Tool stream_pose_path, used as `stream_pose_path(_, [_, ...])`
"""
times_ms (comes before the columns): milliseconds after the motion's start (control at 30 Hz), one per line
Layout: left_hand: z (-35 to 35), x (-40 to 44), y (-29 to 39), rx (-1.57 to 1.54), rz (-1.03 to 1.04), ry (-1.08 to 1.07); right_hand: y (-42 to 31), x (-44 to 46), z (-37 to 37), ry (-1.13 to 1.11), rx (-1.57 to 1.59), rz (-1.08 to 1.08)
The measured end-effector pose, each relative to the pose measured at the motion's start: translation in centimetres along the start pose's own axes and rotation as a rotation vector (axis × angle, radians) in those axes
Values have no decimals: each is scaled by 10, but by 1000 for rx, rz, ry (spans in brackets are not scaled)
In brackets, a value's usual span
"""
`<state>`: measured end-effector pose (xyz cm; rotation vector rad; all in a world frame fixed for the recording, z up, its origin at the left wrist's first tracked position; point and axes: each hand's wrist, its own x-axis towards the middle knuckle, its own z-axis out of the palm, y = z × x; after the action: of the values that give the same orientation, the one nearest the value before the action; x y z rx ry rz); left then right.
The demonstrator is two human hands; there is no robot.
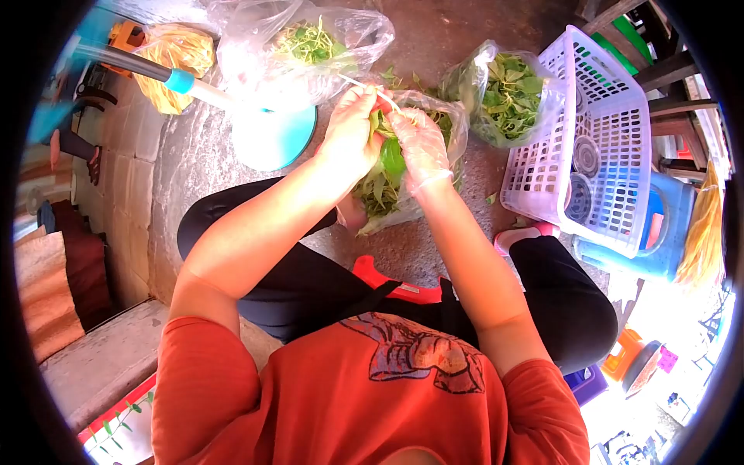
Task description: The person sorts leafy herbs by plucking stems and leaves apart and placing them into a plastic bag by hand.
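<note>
My left hand and my right hand are close together in front of me, fingers closed. Between them is a bunch of leafy greens, its broad leaves hanging below the fingers. A clear plastic glove covers my right hand. At the fingertips runs a thin pale strip with a reddish part; I cannot make out what it is. Directly below the hands, a clear plastic bag holds more greens, partly hidden by my hands and forearms.
Another bag of greens stands right, beside a white plastic basket. Farther back lies a clear bag with cut greens. A round turquoise base with a pole is at left, near a bag of yellow strands.
</note>
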<state>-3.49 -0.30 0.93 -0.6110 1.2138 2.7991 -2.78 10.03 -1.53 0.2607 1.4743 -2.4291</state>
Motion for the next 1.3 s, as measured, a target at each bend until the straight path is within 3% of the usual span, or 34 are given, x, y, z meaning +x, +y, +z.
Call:
stream_pose_path(133, [5,-3,1,52,57,84,-2,2,0,60,63,83])
stream_pose_path(233, [0,14,18,175,168,144,4,5,-8,221,335,222])
stream_pose_path(367, [-8,69,77,211,159,408,13,37,-48,297,188,266])
stream_pose_path(433, [-31,109,102,345,258,399,-5,45,-60,330,180,206])
stream_pose_path(533, [-54,154,118,350,156,567,-27,61,-93,372,149,123])
stream_pose_path(633, [-41,132,88,606,387,506,-59,59,-104,360,178,63])
stream_pose_path(667, [-51,131,67,748,682,325,-65,60,-109,297,212,69])
stream_pose_path(733, [-30,84,36,848,593,-182,-76,53,-110,145,199,97])
stream_pose_path(800, [-22,57,-2,848,242,-552,-73,55,-112,92,-67,154])
stream_pose_path(833, [-19,43,-12,1094,71,-629,-72,55,-114,64,-198,179])
stream_pose_path(867, [-33,43,-33,1195,-18,-660,-61,63,-123,-77,-493,-5])
stream_pose_path(900, [-46,36,-49,1389,108,-626,-47,70,-130,-173,-714,-68])
stream_pose_path(967, [-86,46,-77,1833,382,-643,-41,62,-113,-217,-932,-12])
stream_pose_path(1033, [-100,46,-82,1990,387,-520,-28,59,-107,-273,-1001,2])
stream_pose_path(1133, [-75,40,-55,2249,78,-633,-30,48,-106,-301,-981,19])
stream_pose_path(1300, [-58,48,-30,1926,193,-610,-46,45,-111,-250,-1019,55])
